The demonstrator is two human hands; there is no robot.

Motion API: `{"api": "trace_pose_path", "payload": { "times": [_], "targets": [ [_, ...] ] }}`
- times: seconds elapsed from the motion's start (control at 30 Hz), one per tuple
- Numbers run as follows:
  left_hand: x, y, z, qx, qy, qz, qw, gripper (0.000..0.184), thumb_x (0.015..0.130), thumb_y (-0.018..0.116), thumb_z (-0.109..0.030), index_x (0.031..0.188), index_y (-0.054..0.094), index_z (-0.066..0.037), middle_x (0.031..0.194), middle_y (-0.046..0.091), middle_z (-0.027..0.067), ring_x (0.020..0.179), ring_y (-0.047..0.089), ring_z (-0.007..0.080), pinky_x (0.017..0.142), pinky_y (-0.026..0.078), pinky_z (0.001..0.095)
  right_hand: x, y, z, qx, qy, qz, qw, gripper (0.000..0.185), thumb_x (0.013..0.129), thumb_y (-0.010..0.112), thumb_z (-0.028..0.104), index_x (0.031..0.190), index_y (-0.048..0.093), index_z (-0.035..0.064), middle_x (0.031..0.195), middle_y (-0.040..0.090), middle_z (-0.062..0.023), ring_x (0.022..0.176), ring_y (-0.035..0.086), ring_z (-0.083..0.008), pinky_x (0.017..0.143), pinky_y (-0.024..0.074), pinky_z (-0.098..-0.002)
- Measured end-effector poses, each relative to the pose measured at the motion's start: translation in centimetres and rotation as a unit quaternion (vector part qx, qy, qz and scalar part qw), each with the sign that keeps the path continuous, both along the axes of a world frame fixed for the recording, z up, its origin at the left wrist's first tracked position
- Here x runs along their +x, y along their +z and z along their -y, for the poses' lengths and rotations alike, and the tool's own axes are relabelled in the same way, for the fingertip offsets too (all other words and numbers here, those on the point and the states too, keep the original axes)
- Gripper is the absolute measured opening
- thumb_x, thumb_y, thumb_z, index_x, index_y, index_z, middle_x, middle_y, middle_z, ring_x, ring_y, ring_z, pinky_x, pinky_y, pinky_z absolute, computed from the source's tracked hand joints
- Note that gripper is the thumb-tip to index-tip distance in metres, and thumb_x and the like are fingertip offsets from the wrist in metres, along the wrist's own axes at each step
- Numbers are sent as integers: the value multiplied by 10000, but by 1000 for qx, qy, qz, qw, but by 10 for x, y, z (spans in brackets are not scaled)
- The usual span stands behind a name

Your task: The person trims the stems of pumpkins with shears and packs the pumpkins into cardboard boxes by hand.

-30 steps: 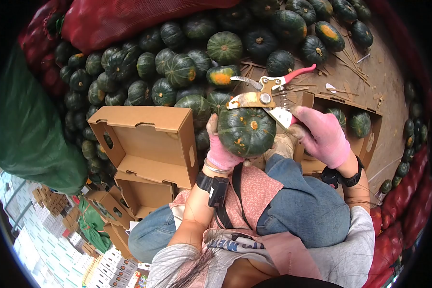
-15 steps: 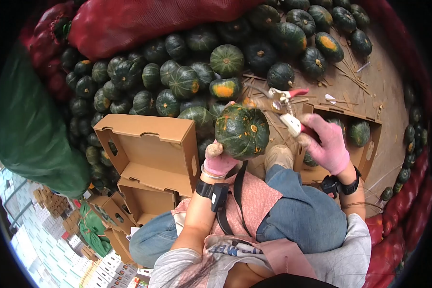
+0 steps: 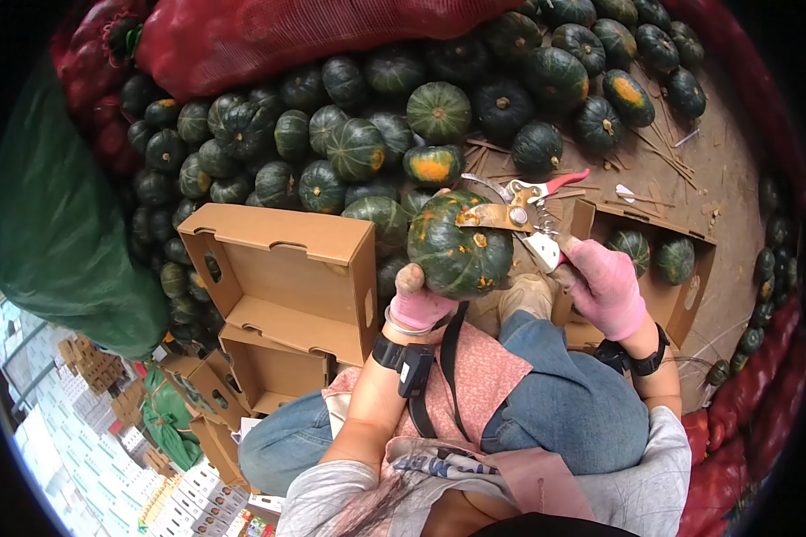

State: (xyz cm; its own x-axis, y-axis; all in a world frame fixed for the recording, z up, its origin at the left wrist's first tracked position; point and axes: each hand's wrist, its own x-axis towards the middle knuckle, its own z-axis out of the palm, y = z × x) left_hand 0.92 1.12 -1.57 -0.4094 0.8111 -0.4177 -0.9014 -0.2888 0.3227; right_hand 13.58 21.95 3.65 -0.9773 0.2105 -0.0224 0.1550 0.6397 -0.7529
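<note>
My left hand (image 3: 418,300), in a pink glove, grips a dark green kabocha squash (image 3: 457,259) with orange specks, its thumb on the near side. The far fingers are mostly hidden behind the squash. My right hand (image 3: 607,285), gloved too, is closed round a red and white handle of pruning shears (image 3: 518,217). Their other red handle stands apart, and the jaws are spread. One brownish blade lies over the top of the squash, close to its pale stem stub; whether it touches cannot be told.
A cardboard box (image 3: 703,295) holding several squashes stands at the right. Stacked at the left is a cardboard box (image 3: 282,268). Beyond lies a heap of squashes (image 3: 327,139), with red mesh sacks (image 3: 304,40) behind. Cut stems (image 3: 667,161) litter the floor.
The shears have come left, so a blade now overlaps the squash top; before, they were beside it. My right hand has lowered slightly. My left hand still holds the squash.
</note>
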Motion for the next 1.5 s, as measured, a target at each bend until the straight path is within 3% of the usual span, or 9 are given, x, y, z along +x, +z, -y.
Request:
{"api": "trace_pose_path", "payload": {
  "times": [0.2,0.37,0.47,0.57,0.67,0.83,1.3,1.4,1.5],
  "targets": [
    [5,-5,-5,2,7,-15,1000,1055,608,767,-514,1413,265,-53,1349,393,241,1154,480,464,926,408,646,-6,6,2,20,-43,13,999,238,767,673,93,979,569,67,738,569,-135,665,584,-333,553,458,-386],
    [0,1,-7,52,36,53,997,1085,592,803,-306,1458,166,-167,1364,401,117,1225,453,310,1011,414,479,1,6,-5,-8,-65,-5,998,230,768,683,98,968,574,68,735,568,-134,652,584,-328,545,455,-379],
    [-2,2,-2,6,51,20,998,1084,577,814,-269,1451,181,-171,1362,399,95,1228,450,294,1007,419,473,10,8,-5,-1,-31,16,999,216,763,687,107,949,581,78,720,564,-122,634,578,-323,526,449,-381],
    [-2,-1,4,-53,22,-39,998,1027,587,788,-387,1421,260,-102,1378,381,161,1244,419,372,1041,336,577,13,11,-5,20,7,31,999,210,764,681,118,946,581,86,702,552,-115,618,568,-320,515,444,-382],
    [0,-1,3,-70,83,-85,990,971,588,815,-307,1392,310,-105,1335,435,126,1218,456,328,1044,369,503,14,11,-4,32,18,34,999,223,765,673,117,963,572,95,695,545,-111,606,564,-311,509,442,-382],
    [-5,9,1,-87,100,-90,987,1145,535,854,-153,1427,146,-261,1341,388,69,1210,449,270,993,430,445,13,10,-2,36,22,8,999,245,752,671,100,973,566,88,690,538,-102,600,563,-307,499,442,-380],
    [-3,14,-9,-82,102,-153,980,1110,526,836,-144,1408,168,-235,1329,400,67,1195,462,250,1005,411,417,7,12,0,59,28,23,998,246,759,656,74,989,569,54,707,543,-121,605,569,-312,515,451,-383],
    [-4,6,-6,-86,24,-221,971,1111,527,836,-158,1418,176,-223,1319,414,70,1197,465,255,1004,415,427,-9,-1,4,0,-63,-34,997,237,781,651,77,1000,566,47,753,581,-146,645,591,-328,559,474,-380],
    [4,-5,-5,-15,42,-47,998,1110,542,830,-174,1436,172,-206,1318,418,78,1203,465,265,1001,423,441,-27,-1,-8,-70,-124,-22,990,238,812,652,119,1018,560,40,765,595,-144,617,598,-280,570,471,-325]
  ]
}}
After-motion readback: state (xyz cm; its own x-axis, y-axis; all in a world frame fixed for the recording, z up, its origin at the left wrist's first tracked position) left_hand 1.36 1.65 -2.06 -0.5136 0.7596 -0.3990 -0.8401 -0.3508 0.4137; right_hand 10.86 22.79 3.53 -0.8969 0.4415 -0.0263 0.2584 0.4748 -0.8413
